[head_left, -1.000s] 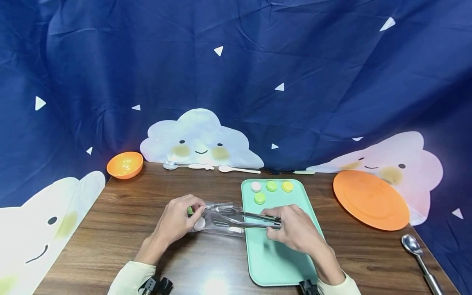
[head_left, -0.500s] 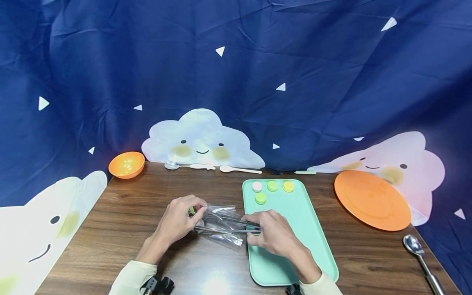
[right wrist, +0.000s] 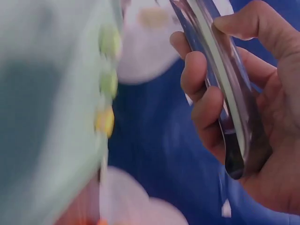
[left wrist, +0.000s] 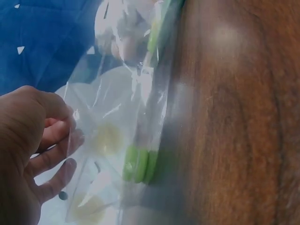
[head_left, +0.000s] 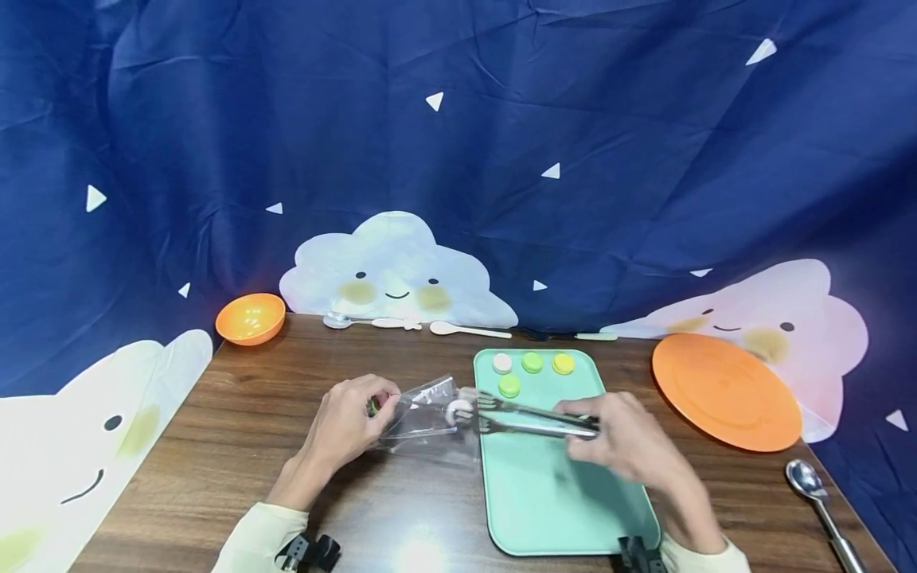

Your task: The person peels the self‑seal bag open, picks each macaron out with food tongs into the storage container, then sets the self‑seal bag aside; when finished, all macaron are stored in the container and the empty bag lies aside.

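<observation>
My left hand pinches the end of a clear plastic bag that lies stretched toward the tray. A green macaron shows through the plastic in the left wrist view, beyond the fingertips. In my right hand is a pair of metal tongs, fingers and thumb wrapped around both arms. The tongs' blurred tips are at the bag's right end, beside a white macaron. Whether they grip it I cannot tell. Below the tongs lies the mint-green tray, with several macarons at its far end.
An orange bowl stands at the back left, and an orange plate leans at the back right. A white spoon and other cutlery line the far edge. A metal scoop lies at the right edge.
The right hand and tongs reached left into the bag, then drew back right. The white macaron shifted right from beside my left hand toward the tray. My left hand stays nearly in place.
</observation>
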### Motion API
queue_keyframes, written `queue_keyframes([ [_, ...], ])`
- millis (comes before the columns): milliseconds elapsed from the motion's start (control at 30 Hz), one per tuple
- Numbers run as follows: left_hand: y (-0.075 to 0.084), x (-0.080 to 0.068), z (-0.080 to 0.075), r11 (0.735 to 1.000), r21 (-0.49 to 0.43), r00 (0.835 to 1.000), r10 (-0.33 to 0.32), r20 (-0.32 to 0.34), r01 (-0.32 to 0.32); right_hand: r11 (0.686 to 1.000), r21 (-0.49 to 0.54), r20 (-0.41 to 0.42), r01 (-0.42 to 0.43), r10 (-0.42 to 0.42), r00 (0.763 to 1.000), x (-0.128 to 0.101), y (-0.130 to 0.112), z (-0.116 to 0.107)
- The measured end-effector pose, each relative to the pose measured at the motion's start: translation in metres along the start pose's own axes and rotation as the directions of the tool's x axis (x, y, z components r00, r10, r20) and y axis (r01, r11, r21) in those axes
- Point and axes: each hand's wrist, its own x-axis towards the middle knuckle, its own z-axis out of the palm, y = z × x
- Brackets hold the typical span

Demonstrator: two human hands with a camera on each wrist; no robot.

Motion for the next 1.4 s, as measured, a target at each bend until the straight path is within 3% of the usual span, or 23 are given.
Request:
queue_keyframes([
  [233, -0.001, -0.001, 0.0, 1.0, 0.002, 1.0, 0.0, -0.003, 0.0, 0.974, -0.102, -0.139, -0.205, 0.19, 0.972, -0.02, 0.04, -0.031],
  [433, -0.001, -0.002, -0.001, 1.0, -0.003, 1.0, -0.014, 0.012, 0.014, 0.949, -0.157, -0.125, -0.274, 0.256, 0.959, -0.021, 0.056, -0.031],
  [567, 0.001, -0.003, -0.001, 0.999, -0.018, 0.999, -0.028, 0.027, 0.028, 0.946, -0.18, -0.106, -0.268, 0.253, 0.962, -0.021, 0.06, -0.031],
  [700, 0.002, -0.002, -0.001, 1.0, -0.02, 0.999, -0.018, 0.027, 0.019, 0.949, -0.182, -0.112, -0.259, 0.241, 0.964, -0.025, 0.049, -0.037],
  [800, 0.0, -0.001, -0.001, 1.0, -0.014, 1.0, -0.002, 0.023, 0.002, 0.972, -0.147, -0.131, -0.183, 0.164, 0.978, -0.025, 0.033, -0.037],
  [967, -0.001, 0.0, -0.001, 1.0, -0.016, 1.0, 0.009, 0.022, -0.009, 0.994, -0.09, -0.085, -0.054, 0.046, 0.995, -0.013, 0.009, -0.022],
  [1200, 0.0, -0.001, 0.0, 0.999, -0.034, 0.999, 0.008, 0.037, -0.006, 0.983, -0.169, -0.001, -0.066, 0.067, 0.998, 0.0, -0.009, -0.002],
  [1400, -0.002, -0.002, 0.001, 0.998, -0.046, 0.998, 0.039, 0.045, -0.037, 0.981, -0.196, 0.016, -0.006, 0.009, 1.0, 0.008, -0.017, 0.013],
])
